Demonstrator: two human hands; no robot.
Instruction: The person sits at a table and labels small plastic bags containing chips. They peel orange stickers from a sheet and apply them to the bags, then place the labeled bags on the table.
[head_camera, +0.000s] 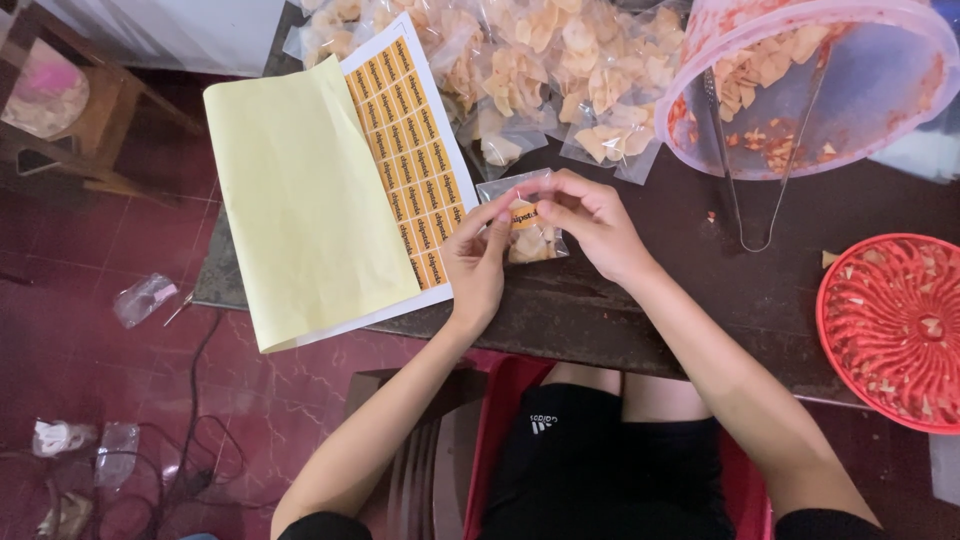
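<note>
A dark wooden counter (700, 290) stood on a dark red tiled floor (90, 300). Left of the counter sat a wooden stool (90, 130), with black cables (195, 400) trailing below.

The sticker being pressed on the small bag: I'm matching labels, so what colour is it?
Orange with dark print, like the sticker sheet; the sticker shows in the head view.

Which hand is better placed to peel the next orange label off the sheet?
Left, probably. The left hand lies right beside the sticker sheet, while the right hand is farther off, its fingers pressing a label onto the small clear bag of chips.
</note>
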